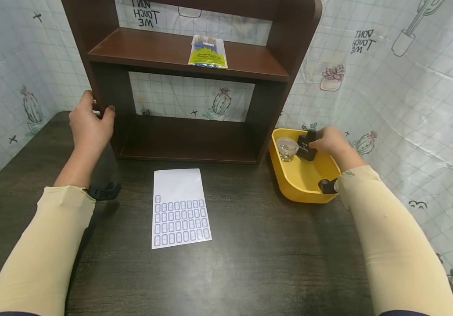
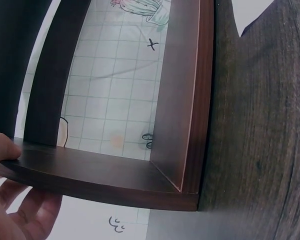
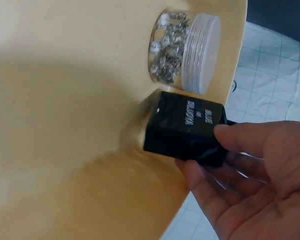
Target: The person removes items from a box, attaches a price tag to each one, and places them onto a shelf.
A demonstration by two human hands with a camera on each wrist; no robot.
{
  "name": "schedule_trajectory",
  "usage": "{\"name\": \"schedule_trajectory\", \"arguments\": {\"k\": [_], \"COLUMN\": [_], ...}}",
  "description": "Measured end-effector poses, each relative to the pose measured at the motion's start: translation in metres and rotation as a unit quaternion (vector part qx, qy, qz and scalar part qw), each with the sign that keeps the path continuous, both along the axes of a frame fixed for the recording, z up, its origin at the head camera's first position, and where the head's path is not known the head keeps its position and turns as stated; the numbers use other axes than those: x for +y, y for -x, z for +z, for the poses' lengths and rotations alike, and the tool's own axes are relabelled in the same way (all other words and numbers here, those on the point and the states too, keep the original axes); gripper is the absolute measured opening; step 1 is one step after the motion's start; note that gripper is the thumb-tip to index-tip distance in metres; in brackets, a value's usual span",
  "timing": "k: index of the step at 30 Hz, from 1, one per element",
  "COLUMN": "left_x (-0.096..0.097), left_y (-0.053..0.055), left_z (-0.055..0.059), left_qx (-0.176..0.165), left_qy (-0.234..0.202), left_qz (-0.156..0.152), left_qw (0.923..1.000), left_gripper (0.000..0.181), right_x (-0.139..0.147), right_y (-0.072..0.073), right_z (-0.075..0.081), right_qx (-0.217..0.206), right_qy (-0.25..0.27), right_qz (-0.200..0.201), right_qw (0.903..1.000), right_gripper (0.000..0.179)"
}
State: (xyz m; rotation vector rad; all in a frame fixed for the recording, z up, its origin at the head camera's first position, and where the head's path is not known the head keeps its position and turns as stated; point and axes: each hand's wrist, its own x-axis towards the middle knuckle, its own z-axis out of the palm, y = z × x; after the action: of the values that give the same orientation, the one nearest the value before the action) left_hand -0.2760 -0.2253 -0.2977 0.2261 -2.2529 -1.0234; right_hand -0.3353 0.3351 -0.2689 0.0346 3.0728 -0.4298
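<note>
My left hand grips the left side panel of a dark brown wooden shelf. In the left wrist view the thumb lies on the panel's inner face and the fingers curl round its outer side. Over at the right, my right hand pinches a small black box with white lettering, between thumb and fingers. That box is inside a yellow bin, by its far wall. Beside it sits a clear round jar with a screw lid, full of small shiny pieces.
A sheet of blue-bordered labels lies on the dark wooden table before the shelf. On the middle board rests a yellow-green and clear packet. Printed sheeting covers the walls behind and to the sides.
</note>
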Motion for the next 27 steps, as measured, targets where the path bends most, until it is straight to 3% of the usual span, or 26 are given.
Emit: {"name": "schedule_trajectory", "arguments": {"k": [4, 12, 19, 27], "left_x": [0.0, 0.001, -0.002, 0.0], "left_y": [0.001, 0.0, 0.0, 0.0], "left_z": [-0.001, 0.001, 0.001, 0.001], "left_qx": [-0.004, -0.012, -0.017, -0.012], "left_qy": [-0.006, -0.012, -0.008, -0.004], "left_qz": [-0.004, -0.001, 0.004, -0.003], "left_qw": [1.0, 0.9999, 0.9998, 0.9999], "left_gripper": [0.034, 0.035, 0.036, 0.035], "right_x": [0.001, -0.001, -0.008, -0.017], "right_y": [0.0, -0.01, -0.021, -0.04], "right_z": [0.002, 0.012, 0.023, 0.037], "right_qx": [0.011, 0.074, 0.115, 0.129], "right_qy": [0.021, 0.076, 0.124, 0.141], "right_qz": [-0.008, -0.013, 0.013, 0.062], "right_qw": [0.9997, 0.9943, 0.9855, 0.9796], "right_gripper": [0.046, 0.047, 0.05, 0.053]}}
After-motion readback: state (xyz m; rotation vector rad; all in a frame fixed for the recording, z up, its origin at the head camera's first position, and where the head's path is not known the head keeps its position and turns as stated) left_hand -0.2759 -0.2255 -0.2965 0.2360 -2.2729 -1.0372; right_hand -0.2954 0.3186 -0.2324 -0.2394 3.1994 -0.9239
